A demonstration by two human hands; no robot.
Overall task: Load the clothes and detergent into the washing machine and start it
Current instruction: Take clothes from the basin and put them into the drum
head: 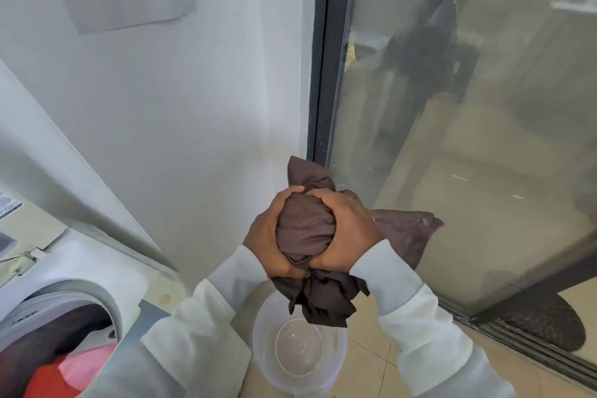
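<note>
- While our left hand [268, 236] and right hand [344, 233] clench the balled brown garment [307, 229] above the clear basket [298, 355];
- we should swing it left to the washing machine's open drum [64, 336], tucking loose ends; red and pink clothes [64, 371] already lie inside.

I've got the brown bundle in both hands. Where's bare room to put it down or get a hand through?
Both hands, left hand and right hand, grip the brown garment. The clear basket directly below holds nothing visible. Bare floor tile lies between the basket and the glass door track. The washer drum opening already holds red and pink clothes.
</note>
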